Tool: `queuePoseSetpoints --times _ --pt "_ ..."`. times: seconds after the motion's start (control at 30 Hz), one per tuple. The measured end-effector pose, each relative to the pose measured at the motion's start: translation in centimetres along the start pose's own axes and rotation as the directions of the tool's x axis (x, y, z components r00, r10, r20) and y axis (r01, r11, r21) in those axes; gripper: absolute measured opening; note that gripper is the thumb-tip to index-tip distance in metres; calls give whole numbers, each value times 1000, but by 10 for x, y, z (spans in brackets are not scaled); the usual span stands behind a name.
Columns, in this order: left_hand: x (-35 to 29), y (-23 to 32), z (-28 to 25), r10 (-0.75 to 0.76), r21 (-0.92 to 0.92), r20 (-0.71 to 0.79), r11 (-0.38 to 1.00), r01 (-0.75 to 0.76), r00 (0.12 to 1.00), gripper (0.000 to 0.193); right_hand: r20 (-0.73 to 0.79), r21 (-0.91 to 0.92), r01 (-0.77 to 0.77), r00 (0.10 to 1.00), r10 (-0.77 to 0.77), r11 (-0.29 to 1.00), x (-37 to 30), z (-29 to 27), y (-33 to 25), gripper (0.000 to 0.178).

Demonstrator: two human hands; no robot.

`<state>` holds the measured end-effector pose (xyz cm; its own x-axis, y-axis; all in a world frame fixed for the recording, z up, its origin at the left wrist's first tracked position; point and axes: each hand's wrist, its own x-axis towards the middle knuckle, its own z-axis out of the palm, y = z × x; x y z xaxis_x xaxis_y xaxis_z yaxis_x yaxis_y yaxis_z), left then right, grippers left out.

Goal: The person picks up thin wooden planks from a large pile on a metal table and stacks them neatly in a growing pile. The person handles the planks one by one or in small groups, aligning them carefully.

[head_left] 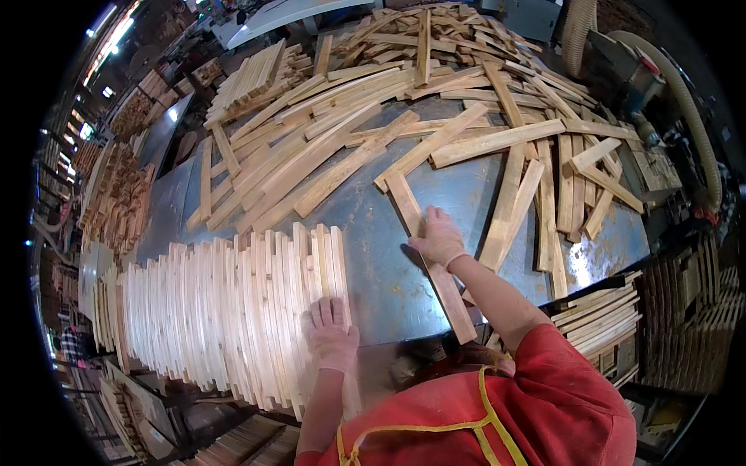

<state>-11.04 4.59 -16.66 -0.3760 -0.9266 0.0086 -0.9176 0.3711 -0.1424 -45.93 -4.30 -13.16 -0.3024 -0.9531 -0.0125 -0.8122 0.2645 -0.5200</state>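
My left hand [332, 334], in a thin pale glove, lies with its fingers stretched over the right end of a row of wooden strips [210, 311]. These strips stand tightly side by side, their ends a little uneven. To the right, my right hand [440, 239] is closed across a single wooden strip [451, 299], thumb on its left side. This strip slants over the metal table [369, 264], its near end by the table's front edge. Its far end meets another loose strip [435, 147]. My right palm hides part of the held strip.
A large jumbled pile of strips [447, 43] covers the far part of the table. Several loose strips [544, 202] lie crosswise at the right. A neater stack [249, 78] sits far left. A ribbed hose [703, 132] curves down at the right; more stacked wood [602, 330] stands below the table.
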Motion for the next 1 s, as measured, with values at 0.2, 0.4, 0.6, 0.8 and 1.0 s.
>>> queuePoseSetpoints --times 0.2,0.4,0.6,0.8,1.0 --pt "4 -5 -10 -42 -188 56 981 52 998 84 175 149 -15 985 -11 989 -28 67 -32 70" --pt "16 20 -8 -173 -246 11 954 170 985 87 695 395 81 625 -355 915 -39 84 -96 60" --pt "12 32 -1 -235 -123 -11 965 231 972 93 123 627 -268 961 248 731 95 53 -6 58" --pt "24 32 -8 -189 -114 -41 977 183 981 87 204 973 -229 798 568 -27 207 49 70 55" --pt "2 22 18 -208 -173 -132 968 184 969 75 338 903 -390 904 262 182 94 37 42 33"
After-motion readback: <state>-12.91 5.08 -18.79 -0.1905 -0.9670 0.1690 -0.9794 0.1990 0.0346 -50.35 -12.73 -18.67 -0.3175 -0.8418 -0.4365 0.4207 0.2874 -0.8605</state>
